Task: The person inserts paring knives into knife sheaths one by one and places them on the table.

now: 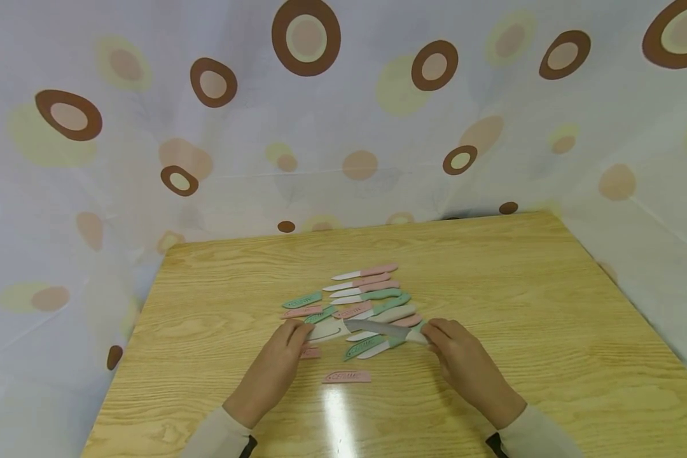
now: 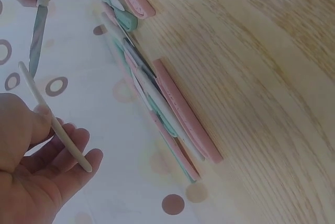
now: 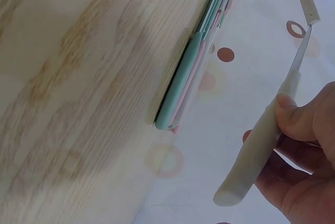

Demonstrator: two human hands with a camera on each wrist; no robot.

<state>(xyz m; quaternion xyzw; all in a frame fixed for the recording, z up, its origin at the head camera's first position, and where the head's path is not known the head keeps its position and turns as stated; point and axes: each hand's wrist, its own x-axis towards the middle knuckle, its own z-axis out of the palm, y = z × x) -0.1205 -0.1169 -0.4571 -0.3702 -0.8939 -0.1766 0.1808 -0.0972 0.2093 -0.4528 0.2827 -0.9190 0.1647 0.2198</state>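
My left hand [image 1: 271, 372] pinches a cream blade sheath [image 1: 324, 331] between thumb and fingers, above the table. Opposite it, my right hand [image 1: 468, 366] grips a knife by its cream handle [image 3: 251, 153]. The grey blade [image 1: 378, 328] points left, its tip right at the sheath's near end in the right wrist view. Beneath the two hands lies a group of knives with pink, green and cream handles, among them a green-handled knife [image 1: 378, 347] close to the front. A green sheath [image 1: 364, 347] with raised lettering lies next to its blade.
On the wooden table [image 1: 235, 420], a pink sheath [image 1: 346, 377] lies nearest the front. Another green sheath [image 1: 302, 300] is at the group's left, and a pink-handled knife [image 1: 378, 270] at its back. A patterned cloth [image 1: 343, 114] hangs behind the table.
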